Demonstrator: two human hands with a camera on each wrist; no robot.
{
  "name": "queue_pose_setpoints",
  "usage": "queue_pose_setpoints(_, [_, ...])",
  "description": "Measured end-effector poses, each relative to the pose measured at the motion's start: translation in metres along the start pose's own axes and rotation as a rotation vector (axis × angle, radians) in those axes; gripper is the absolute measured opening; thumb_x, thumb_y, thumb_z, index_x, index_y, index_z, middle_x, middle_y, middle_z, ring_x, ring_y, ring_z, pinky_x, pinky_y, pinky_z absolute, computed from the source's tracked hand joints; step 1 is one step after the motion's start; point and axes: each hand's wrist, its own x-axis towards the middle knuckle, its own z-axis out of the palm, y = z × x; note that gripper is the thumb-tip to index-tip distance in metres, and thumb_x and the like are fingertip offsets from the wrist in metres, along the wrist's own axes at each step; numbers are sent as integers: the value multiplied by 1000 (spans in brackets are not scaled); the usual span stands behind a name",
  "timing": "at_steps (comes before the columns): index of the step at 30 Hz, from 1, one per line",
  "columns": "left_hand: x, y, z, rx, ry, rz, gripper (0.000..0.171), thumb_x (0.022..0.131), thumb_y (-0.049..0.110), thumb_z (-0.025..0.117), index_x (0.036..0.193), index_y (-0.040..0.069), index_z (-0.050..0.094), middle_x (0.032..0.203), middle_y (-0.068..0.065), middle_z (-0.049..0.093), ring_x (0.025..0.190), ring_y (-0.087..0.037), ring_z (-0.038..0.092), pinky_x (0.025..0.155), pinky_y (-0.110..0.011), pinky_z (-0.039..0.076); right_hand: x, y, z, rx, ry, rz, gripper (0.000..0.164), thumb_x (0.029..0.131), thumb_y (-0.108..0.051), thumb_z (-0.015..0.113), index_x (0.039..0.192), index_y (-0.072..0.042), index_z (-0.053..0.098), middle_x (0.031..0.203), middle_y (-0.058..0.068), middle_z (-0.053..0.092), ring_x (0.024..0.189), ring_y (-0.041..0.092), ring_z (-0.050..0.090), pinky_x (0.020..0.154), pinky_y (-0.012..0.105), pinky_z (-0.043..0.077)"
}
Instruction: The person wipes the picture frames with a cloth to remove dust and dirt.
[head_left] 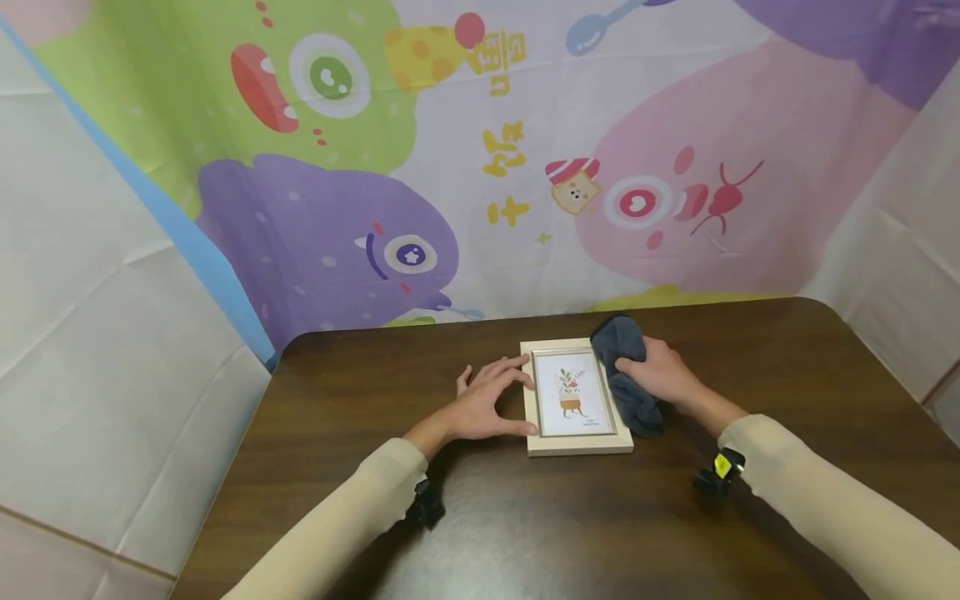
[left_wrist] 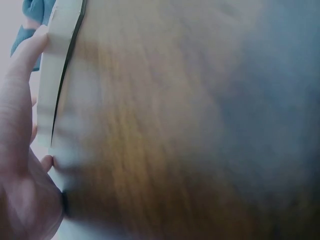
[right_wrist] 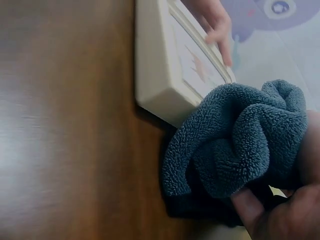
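A pale wooden picture frame [head_left: 581,447] lies face up on the table, a potted-plant print behind its front. My left hand [head_left: 483,406] rests at its left border, thumb and fingers spread along the rim. From the left wrist, the thumb [left_wrist: 22,62] reaches the side of the frame [left_wrist: 59,50]. My right hand [head_left: 660,371] grips a bunched dark blue-grey towel [head_left: 626,367], which overlaps the right border of the frame. Close up, the looped pile of the towel [right_wrist: 235,135] hides part of a frame corner, and the right thumb [right_wrist: 247,205] presses into its folds.
The dark brown wooden table [head_left: 360,392] has rounded back corners. Directly behind it hangs a cartoon-printed cloth [head_left: 525,275], with pale fabric [head_left: 112,333] on the left side and more on the right. A small dark device is strapped at each wrist.
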Motion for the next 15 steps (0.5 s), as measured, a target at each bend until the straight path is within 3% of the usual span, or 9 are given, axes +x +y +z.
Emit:
queue_pose_setpoints(5, [1, -1, 2, 1, 4, 12, 58, 81, 65, 75, 126, 38, 51, 170, 17, 18, 160, -27, 15, 116, -77, 0, -19, 4, 2, 0, -5, -27, 49, 98, -31, 56, 136, 0, 52, 135, 26, 61, 119, 38, 61, 96, 50, 50])
queue_pose_setpoints(10, [1, -2, 1, 8, 10, 16, 54, 83, 64, 73, 126, 38, 51, 170, 16, 20, 160, -28, 16, 116, -77, 0, -34, 5, 5, -19, -14, -29, 56, 97, -31, 57, 142, 2, 48, 140, 28, 58, 126, 41, 58, 101, 54, 48])
queue_pose_setpoints(15, [1, -3, 2, 14, 11, 15, 53, 84, 64, 72, 126, 38, 51, 170, 15, 20, 160, -28, 16, 116, -77, 0, -45, 1, 6, -29, -17, -33, 57, 96, -30, 59, 143, 0, 48, 137, 27, 60, 122, 40, 60, 98, 52, 50])
